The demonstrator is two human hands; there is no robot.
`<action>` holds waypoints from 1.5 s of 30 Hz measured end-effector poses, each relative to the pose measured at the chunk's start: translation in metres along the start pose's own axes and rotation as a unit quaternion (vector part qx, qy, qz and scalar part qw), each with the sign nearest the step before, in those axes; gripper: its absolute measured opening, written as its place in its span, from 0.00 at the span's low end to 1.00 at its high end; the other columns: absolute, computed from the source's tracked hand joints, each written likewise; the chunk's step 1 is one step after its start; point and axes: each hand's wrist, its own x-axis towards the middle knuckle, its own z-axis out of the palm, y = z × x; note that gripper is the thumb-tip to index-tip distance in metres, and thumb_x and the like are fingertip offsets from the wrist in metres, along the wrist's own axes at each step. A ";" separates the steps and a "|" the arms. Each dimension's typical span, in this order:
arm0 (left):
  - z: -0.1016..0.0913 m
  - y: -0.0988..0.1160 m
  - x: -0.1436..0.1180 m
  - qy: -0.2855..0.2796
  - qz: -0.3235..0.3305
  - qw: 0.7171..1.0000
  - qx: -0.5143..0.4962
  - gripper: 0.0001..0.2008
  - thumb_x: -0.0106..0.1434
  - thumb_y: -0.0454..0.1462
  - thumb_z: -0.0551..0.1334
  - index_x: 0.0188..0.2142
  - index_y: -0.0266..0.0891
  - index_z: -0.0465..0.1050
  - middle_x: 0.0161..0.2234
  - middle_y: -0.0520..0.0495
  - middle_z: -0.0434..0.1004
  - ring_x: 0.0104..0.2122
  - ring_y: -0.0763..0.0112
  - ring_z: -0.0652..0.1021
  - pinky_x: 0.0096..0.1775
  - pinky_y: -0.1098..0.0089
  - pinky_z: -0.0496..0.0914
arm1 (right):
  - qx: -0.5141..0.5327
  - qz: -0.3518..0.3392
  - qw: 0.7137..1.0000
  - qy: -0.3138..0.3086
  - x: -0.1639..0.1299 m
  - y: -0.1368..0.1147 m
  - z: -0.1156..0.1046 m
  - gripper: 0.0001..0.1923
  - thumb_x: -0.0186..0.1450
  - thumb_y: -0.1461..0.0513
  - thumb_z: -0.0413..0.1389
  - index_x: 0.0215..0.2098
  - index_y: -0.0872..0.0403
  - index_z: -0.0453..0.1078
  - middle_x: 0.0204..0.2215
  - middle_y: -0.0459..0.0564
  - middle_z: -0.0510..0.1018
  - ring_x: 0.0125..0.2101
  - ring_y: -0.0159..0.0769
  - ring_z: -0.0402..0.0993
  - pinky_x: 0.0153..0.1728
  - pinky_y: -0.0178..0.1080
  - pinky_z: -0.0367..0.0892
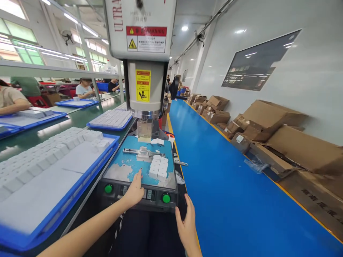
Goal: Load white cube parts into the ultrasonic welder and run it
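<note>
Blocks [158,167], white and small, are grouped on the blue machine bed [147,180] at four o'clock from the metal fixture [142,155], with the horn [144,131] seen at twelve. The left hand [135,190] is held at six o'clock, its fingers narrowly gathered and pointed forward; whether anything is held beneath the palm cannot be told. The right hand [187,221] is held at five o'clock, off the bed's near corner, its thumb and fingers parted wide, with nothing gripped. Any block would probably be best taken by its sides and kept level, its neighbours left unnudged. Fingers should be kept clear beneath the horn, and the green buttons [166,198] should not be brushed accidentally.
</note>
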 end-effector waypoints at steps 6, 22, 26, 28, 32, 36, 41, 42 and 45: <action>-0.022 0.003 -0.041 0.048 0.038 0.998 0.035 0.35 0.49 0.22 0.45 0.58 0.36 0.57 0.57 0.41 0.65 0.59 0.68 0.65 0.62 0.57 0.55 | -0.062 0.089 0.994 -0.023 -0.098 0.065 0.046 0.28 0.67 0.49 0.36 0.57 0.55 0.57 0.60 0.62 0.57 0.60 0.58 0.52 0.57 0.59 0.54; 0.022 -0.100 -0.256 0.129 -0.069 0.907 0.394 0.24 0.52 0.24 0.50 0.43 0.44 0.74 0.52 0.46 0.73 0.59 0.57 0.66 0.61 0.49 0.56 | -0.075 0.044 0.976 -0.199 -0.108 0.054 0.035 0.30 0.67 0.48 0.36 0.63 0.53 0.49 0.64 0.57 0.47 0.64 0.56 0.44 0.59 0.57 0.53; 0.013 -0.109 -0.269 0.166 -0.110 0.869 0.454 0.22 0.56 0.25 0.49 0.45 0.39 0.74 0.53 0.41 0.72 0.58 0.55 0.66 0.59 0.48 0.57 | -0.079 0.002 0.976 -0.205 -0.106 0.042 0.043 0.30 0.67 0.50 0.37 0.63 0.53 0.49 0.64 0.57 0.48 0.64 0.55 0.45 0.59 0.57 0.53; 0.005 -0.118 -0.270 0.170 -0.113 0.866 0.457 0.22 0.57 0.25 0.48 0.45 0.38 0.73 0.53 0.40 0.72 0.58 0.55 0.66 0.58 0.49 0.59 | -0.089 -0.012 0.975 -0.203 -0.107 0.035 0.047 0.29 0.67 0.51 0.38 0.63 0.54 0.50 0.64 0.57 0.48 0.63 0.55 0.45 0.59 0.56 0.54; -0.008 -0.138 -0.269 0.184 -0.096 0.870 0.448 0.21 0.57 0.26 0.49 0.45 0.38 0.73 0.51 0.40 0.72 0.57 0.56 0.67 0.57 0.50 0.60 | -0.117 -0.031 0.976 -0.182 -0.115 0.023 0.053 0.28 0.67 0.53 0.40 0.63 0.52 0.51 0.64 0.55 0.49 0.63 0.54 0.49 0.57 0.55 0.57; -0.014 -0.148 -0.266 0.185 -0.073 0.873 0.446 0.20 0.57 0.26 0.50 0.44 0.39 0.74 0.51 0.40 0.72 0.57 0.56 0.66 0.57 0.51 0.60 | -0.161 -0.034 0.974 -0.156 -0.124 0.016 0.053 0.28 0.66 0.55 0.41 0.63 0.52 0.52 0.64 0.56 0.51 0.62 0.52 0.51 0.57 0.54 0.58; -0.016 -0.152 -0.264 0.179 -0.055 0.899 0.396 0.18 0.58 0.28 0.50 0.42 0.39 0.74 0.51 0.39 0.72 0.57 0.55 0.66 0.57 0.50 0.60 | -0.212 -0.018 0.970 -0.120 -0.134 0.022 0.038 0.28 0.67 0.54 0.40 0.62 0.55 0.54 0.62 0.59 0.54 0.62 0.52 0.52 0.57 0.54 0.57; -0.016 -0.152 -0.263 0.179 -0.049 0.904 0.385 0.18 0.58 0.28 0.50 0.41 0.39 0.75 0.51 0.39 0.72 0.57 0.55 0.66 0.57 0.50 0.60 | -0.214 -0.013 0.970 -0.117 -0.137 0.024 0.034 0.28 0.67 0.54 0.40 0.62 0.55 0.53 0.62 0.59 0.54 0.62 0.52 0.52 0.57 0.54 0.57; -0.010 -0.144 -0.257 0.164 -0.021 0.914 0.370 0.19 0.58 0.27 0.50 0.43 0.39 0.74 0.51 0.40 0.72 0.57 0.56 0.66 0.58 0.49 0.58 | -0.220 0.011 0.969 -0.111 -0.143 0.033 0.026 0.29 0.67 0.53 0.38 0.63 0.56 0.52 0.61 0.61 0.55 0.61 0.53 0.53 0.57 0.54 0.58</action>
